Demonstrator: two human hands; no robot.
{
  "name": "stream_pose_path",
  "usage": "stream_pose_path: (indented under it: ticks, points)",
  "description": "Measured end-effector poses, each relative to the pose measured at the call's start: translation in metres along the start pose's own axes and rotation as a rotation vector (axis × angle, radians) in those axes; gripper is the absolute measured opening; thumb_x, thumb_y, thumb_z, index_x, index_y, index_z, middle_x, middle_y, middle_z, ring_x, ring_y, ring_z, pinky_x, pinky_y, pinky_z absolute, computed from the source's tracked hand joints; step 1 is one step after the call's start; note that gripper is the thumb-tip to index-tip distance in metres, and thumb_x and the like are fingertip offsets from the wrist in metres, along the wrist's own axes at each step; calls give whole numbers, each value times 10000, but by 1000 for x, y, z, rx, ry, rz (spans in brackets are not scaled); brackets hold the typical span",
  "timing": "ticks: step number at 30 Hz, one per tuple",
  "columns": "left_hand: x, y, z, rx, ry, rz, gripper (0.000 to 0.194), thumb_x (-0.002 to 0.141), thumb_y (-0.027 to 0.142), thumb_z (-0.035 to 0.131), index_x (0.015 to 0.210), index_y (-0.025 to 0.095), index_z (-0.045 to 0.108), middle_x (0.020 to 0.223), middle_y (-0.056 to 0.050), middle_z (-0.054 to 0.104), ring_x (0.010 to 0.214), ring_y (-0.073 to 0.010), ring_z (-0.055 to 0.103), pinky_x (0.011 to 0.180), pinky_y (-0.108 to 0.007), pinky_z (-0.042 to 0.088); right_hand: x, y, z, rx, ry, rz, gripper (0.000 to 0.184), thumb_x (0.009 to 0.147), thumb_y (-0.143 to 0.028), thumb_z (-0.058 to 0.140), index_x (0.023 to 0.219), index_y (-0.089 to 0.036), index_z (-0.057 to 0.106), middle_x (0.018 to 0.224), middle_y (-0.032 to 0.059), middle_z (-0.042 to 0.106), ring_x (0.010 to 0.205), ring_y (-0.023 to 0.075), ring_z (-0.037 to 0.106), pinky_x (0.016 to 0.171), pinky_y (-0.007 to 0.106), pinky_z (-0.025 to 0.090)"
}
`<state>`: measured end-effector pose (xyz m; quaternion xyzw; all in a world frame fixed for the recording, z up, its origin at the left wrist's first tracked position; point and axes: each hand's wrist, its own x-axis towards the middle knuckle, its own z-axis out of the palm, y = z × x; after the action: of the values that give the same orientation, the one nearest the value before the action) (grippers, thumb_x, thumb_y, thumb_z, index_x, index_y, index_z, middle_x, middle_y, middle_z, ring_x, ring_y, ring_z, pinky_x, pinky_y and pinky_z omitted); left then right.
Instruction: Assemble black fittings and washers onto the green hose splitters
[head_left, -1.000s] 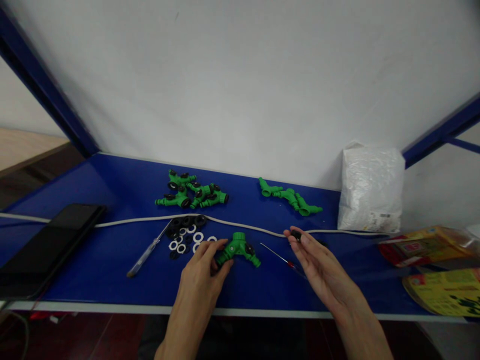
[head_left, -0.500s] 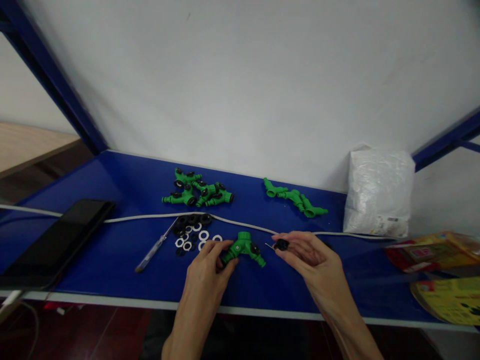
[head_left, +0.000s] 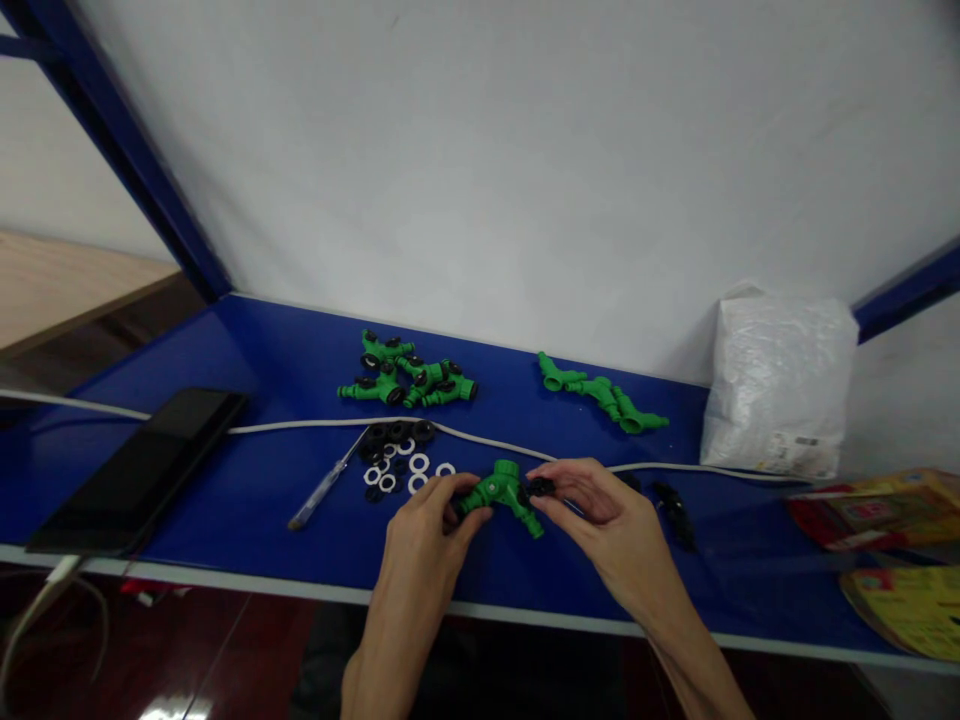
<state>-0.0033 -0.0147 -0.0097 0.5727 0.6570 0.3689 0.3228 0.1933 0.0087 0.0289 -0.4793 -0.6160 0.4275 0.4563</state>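
Note:
My left hand (head_left: 431, 535) pinches the left arm of a green Y-shaped hose connector (head_left: 501, 484), holding it just above the blue shelf. A black valve piece shows on the connector's right branch. In my right hand (head_left: 596, 505), thumb and fingers close on a small black part (head_left: 541, 487), held right against that branch. Whether it touches or fits into the branch I cannot tell. Left of my hands lie white ring washers (head_left: 418, 463) and black rings (head_left: 398, 432). Beside them rests a screwdriver (head_left: 321, 493) with a clear handle.
Green connectors with black fittings (head_left: 442, 385) lie behind the white cable (head_left: 300, 426); bare green ones (head_left: 600, 393) sit farther right. Dark parts (head_left: 675, 515) lie right of my hand. A phone (head_left: 142, 470) is at left, a white wrapped package (head_left: 780, 385) and colourful packets (head_left: 877, 510) at right.
My right hand has brought the black part leftward to the connector's right branch; a thin metal pin seen on it before is now hidden. The view has shifted slightly.

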Motion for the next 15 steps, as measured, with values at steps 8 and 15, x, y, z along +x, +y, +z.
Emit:
stream_pose_path:
  ticks: [8,15]
  points:
    - [-1,3,-2,10,-2,23,232,815,272,703,1042,245,743,896,-19,732,671,-162,612,676,-286,498,19,-6,11,-489,-250,-356,230,919,-121,632,1053,-246,772,1039,59,781,934,220,727,932,389,571]
    - [-1,3,-2,1,-11,11,214,824,248,706,1036,240,740,855,-4,720,664,-156,610,666,-272,477,29,-20,14,-799,-496,-537,458,877,50,568,1191,-231,745,1153,94,754,1059,242,717,1032,461,555]
